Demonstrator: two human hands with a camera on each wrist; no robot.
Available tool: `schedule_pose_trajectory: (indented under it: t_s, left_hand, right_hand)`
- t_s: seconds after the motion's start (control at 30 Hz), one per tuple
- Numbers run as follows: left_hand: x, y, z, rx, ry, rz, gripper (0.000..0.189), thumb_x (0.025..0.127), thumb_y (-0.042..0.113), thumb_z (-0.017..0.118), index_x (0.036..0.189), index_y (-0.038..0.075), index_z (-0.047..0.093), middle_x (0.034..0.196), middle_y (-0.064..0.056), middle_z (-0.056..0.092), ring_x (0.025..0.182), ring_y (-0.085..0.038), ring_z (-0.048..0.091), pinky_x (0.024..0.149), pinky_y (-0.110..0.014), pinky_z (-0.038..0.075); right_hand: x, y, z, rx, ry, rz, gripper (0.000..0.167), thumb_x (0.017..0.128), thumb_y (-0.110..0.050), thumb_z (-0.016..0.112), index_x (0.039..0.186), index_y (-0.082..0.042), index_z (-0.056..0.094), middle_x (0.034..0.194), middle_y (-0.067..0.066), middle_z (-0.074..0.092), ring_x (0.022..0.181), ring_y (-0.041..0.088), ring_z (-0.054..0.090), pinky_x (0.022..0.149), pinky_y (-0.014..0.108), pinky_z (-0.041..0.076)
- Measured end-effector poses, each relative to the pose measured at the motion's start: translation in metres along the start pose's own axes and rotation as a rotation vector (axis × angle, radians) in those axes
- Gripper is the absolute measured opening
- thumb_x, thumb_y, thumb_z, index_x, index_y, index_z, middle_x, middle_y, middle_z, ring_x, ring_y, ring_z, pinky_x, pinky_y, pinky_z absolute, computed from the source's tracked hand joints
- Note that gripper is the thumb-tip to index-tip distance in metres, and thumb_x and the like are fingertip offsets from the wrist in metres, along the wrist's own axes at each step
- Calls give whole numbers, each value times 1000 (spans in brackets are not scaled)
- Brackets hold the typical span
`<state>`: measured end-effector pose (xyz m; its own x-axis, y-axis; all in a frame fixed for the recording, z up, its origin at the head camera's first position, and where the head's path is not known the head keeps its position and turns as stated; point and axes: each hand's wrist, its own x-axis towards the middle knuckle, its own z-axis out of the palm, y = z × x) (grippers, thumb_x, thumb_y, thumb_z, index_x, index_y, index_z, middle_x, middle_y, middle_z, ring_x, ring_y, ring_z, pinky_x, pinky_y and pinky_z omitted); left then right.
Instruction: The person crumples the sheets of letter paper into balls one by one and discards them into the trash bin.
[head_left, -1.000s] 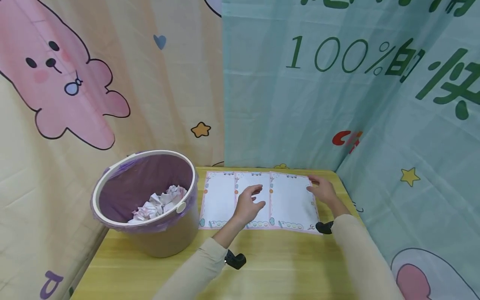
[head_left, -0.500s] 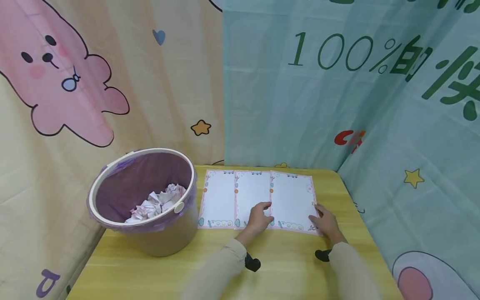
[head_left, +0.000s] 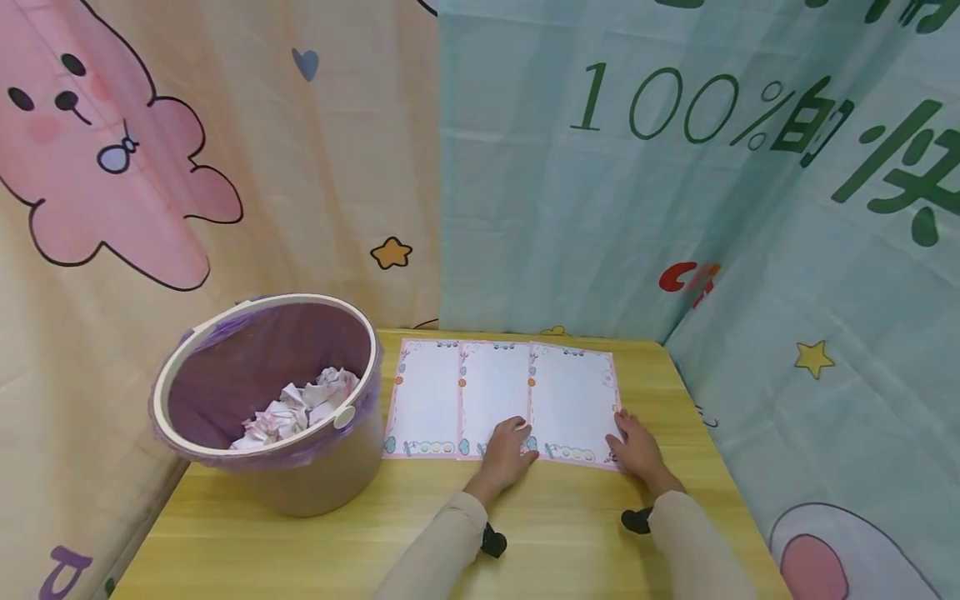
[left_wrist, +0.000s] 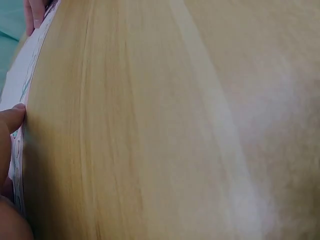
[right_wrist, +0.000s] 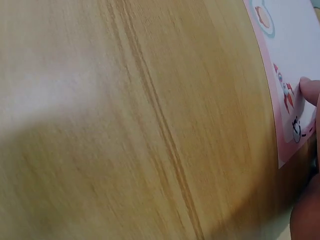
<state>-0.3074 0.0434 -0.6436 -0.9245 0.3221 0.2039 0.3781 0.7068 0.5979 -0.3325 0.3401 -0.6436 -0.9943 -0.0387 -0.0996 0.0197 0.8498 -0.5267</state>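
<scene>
pink-bordered, the right sheet (head_left: 573,404) is lying beside the middle sheet (head_left: 493,383) on the table (head_left: 570,550) in the head view; the left hand (head_left: 502,458), loosely open, is resting at their lower edges, and the right hand (head_left: 637,448), also open, is touching the right sheet's lower right corner. the left wrist view is showing a thumb (left_wrist: 14,117) at the paper's edge; the right wrist view is revealing a red-finned print (right_wrist: 285,90), unclear from the head.
</scene>
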Motion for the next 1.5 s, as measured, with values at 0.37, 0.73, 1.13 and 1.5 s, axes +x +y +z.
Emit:
schedule_pose_trajectory:
  t_s: [0.37, 0.73, 1.13, 1.5]
  left_hand:
    - [-1, 3, 0, -6, 12, 11, 41, 96, 18, 76, 131, -2, 68, 144, -17, 55, 134, -37, 48, 113, -47, 41]
    - [-3, 0, 1, 53, 44, 27, 39, 96, 20, 77, 128, -1, 71, 142, -16, 57, 131, -36, 52, 111, -46, 43]
    - [0, 11, -5, -46, 22, -41, 39, 91, 12, 80, 125, -4, 70, 135, -17, 61, 127, -36, 55, 109, -46, 45]
    - [22, 28, -23, -600, 286, -289, 16, 88, -9, 75, 91, 7, 73, 91, -1, 68, 87, -19, 66, 79, -33, 58]
  right_hand:
    - [-8, -10, 0, -53, 21, 45, 62, 105, -23, 55, 156, 5, 35, 162, 26, 28, 150, 48, 18, 118, 65, 15]
    - [-14, -26, 2, -44, 127, 72, 39, 104, -15, 61, 138, 4, 62, 139, 26, 59, 119, 44, 59, 100, 56, 48]
    - [-24, -39, -4, 131, 263, 122, 29, 104, -14, 65, 124, 5, 71, 116, 22, 71, 91, 31, 61, 78, 41, 51]
    - [-31, -62, -22, 315, 314, 136, 35, 106, -24, 63, 126, 3, 71, 117, 20, 71, 96, 30, 64, 82, 37, 58]
